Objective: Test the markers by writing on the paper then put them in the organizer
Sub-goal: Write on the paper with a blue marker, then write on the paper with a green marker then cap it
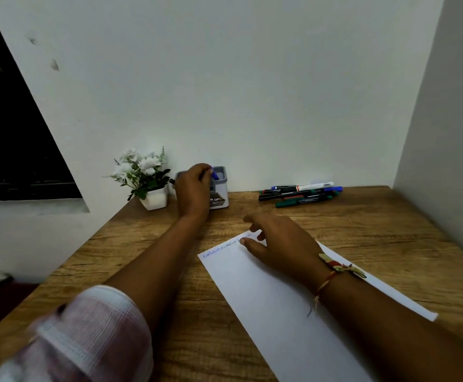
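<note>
Item under test: a blue marker (214, 175). From my remote station I see it gripped in the left hand (193, 193), whose fingers are curled round the barrel. Only the blue end shows past the knuckles. That end sits at the open top of the organizer (222, 188), a small grey-topped, white-walled box near the back of the table (376, 238). I cannot tell whether the marker's tip has entered a compartment or is only above the rim. The left hand covers the organizer's left half.

The remaining markers (300, 193) lie in a loose pile on the table to the right of the organizer, well apart from it and close to the wall. I count blue, green, black and white barrels, all lying roughly parallel.

The paper (266, 312) lies flat on the table in front of the person, set at a slant. A single line of blue handwriting (222, 248) runs along its far edge; the words are too small to read. The right hand (277, 244) rests on the far end of the sheet, fingers spread and relaxed, holding nothing. A thread bracelet (340, 268) is tied at that wrist.

A white-flowered plant (145, 177) in a white pot stands just left of the organizer. A rolled pale checked sleeve (92, 334) covers the left upper arm. A dark window (12, 133) occupies the left wall.
</note>
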